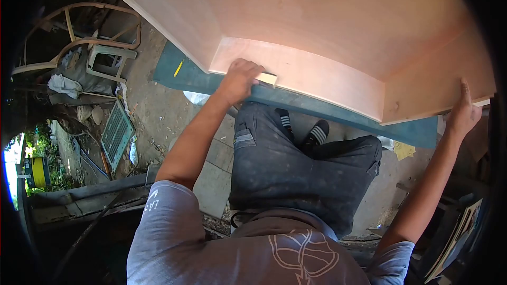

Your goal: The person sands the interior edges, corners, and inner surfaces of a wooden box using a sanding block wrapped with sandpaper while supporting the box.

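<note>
A large open wooden box [296, 71] of pale plywood, like a drawer or cabinet body, rests on a blue-green work surface [182, 76]. My left hand [240, 82] is closed around a small wooden block [268, 78] with a dark underside, which looks like a sanding block. That block lies against the top edge of the box's near panel, left of its middle. At the far right, my right hand [465, 113] grips the edge of the box's side panel, with one finger stretched along the inner face. Its other fingers are mostly hidden behind the panel.
A yellow pencil-like tool [178, 68] lies on the work surface at left. On the floor beyond are a plastic stool [110, 58], a curved chair frame [68, 26] and a green crate-like grid [117, 134]. Boards [454, 243] lean at lower right.
</note>
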### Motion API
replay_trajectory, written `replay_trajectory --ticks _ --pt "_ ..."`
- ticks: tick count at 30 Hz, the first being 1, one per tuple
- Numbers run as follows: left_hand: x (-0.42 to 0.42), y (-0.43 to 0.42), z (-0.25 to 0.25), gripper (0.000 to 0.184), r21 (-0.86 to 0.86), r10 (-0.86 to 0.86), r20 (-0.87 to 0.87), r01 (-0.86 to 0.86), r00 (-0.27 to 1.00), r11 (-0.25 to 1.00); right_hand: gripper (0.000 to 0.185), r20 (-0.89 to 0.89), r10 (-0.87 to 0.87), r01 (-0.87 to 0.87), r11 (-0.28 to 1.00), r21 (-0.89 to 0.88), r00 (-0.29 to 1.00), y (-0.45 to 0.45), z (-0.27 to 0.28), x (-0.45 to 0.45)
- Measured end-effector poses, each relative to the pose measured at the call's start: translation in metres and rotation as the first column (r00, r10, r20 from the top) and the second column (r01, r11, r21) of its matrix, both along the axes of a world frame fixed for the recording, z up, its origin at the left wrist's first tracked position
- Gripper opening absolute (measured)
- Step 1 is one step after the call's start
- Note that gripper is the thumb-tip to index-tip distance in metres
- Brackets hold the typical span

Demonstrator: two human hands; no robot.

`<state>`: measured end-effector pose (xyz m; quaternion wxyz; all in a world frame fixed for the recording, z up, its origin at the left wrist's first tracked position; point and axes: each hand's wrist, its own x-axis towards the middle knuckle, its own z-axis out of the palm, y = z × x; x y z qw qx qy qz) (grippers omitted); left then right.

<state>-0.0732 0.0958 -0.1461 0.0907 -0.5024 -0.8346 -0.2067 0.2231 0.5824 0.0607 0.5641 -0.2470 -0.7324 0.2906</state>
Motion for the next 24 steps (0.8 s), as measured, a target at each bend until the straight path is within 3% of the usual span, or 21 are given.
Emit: replay_trajectory --ticks 3,5,6,10,13,14,15,17,18,19,21,22,23,24 --pt "-0.012 -0.015 0.01 0.037 -0.021 -0.145 0.089 0.147 0.985 0.989 0.038 0.108 -0.016 0.005 0.995 0.102 0.994 0.009 0.002 0.007" --pt "-0.03 -0.04 0.01 0.037 -0.045 0.1 0.054 -0.098 0.994 0.994 0.038 0.113 -0.033 0.021 0.994 0.105 0.993 0.009 0.002 0.007" --pt "-0.03 -0.043 0.009 0.039 -0.038 0.124 0.041 -0.122 0.991 0.992 0.039 0.111 -0.047 0.034 0.993 0.11 0.993 0.007 0.001 0.006" --pt "0.014 -0.002 0.012 0.04 -0.014 -0.047 0.053 0.048 0.997 0.999 0.032 0.071 -0.066 0.06 0.995 0.077 0.995 0.006 -0.002 0.005" --pt "-0.021 -0.026 0.003 0.041 -0.05 -0.034 0.086 0.039 0.996 0.998 0.033 0.284 -0.178 0.069 0.932 0.356 0.942 0.021 -0.004 0.014" --pt "-0.028 -0.037 0.01 0.041 -0.06 0.08 0.121 -0.073 0.989 0.996 0.032 0.248 -0.168 0.101 0.96 0.262 0.954 0.009 -0.001 0.01" --pt "-0.027 -0.033 0.007 0.041 -0.061 0.074 0.116 -0.067 0.991 0.996 0.032 0.201 -0.165 0.133 0.977 0.164 0.966 0.004 0.002 0.007" --pt "-0.007 -0.022 -0.005 0.04 -0.029 0.158 -0.031 -0.158 0.987 0.987 0.032 0.23 -0.189 0.148 0.972 0.184 0.955 0.01 -0.001 0.009" --pt "0.009 -0.006 -0.004 0.04 -0.016 0.053 0.031 -0.052 0.998 0.999 0.032 0.258 -0.207 0.153 0.965 0.212 0.944 0.01 -0.002 0.008" --pt "0.011 0.0 0.004 0.04 -0.018 0.054 0.027 -0.053 0.998 0.998 0.032 0.255 -0.205 0.153 0.966 0.21 0.945 0.007 -0.004 0.007" --pt "0.016 0.008 0.008 0.041 -0.043 -0.149 0.093 0.153 0.984 0.987 0.03 0.174 -0.131 0.124 0.991 0.05 0.976 0.0 0.0 0.003" --pt "0.002 -0.005 0.004 0.04 0.034 -0.157 0.068 0.155 0.985 0.987 0.03 0.174 -0.13 0.122 0.991 0.057 0.976 0.003 0.003 0.004" --pt "-0.006 -0.02 0.001 0.04 0.035 -0.159 0.07 0.156 0.985 0.987 0.032 0.204 -0.141 0.104 0.978 0.184 0.969 0.006 0.003 0.007" --pt "-0.012 -0.032 0.002 0.04 -0.006 -0.001 0.062 0.001 0.998 1.0 0.034 0.218 -0.153 0.098 0.964 0.247 0.964 0.007 0.003 0.009"
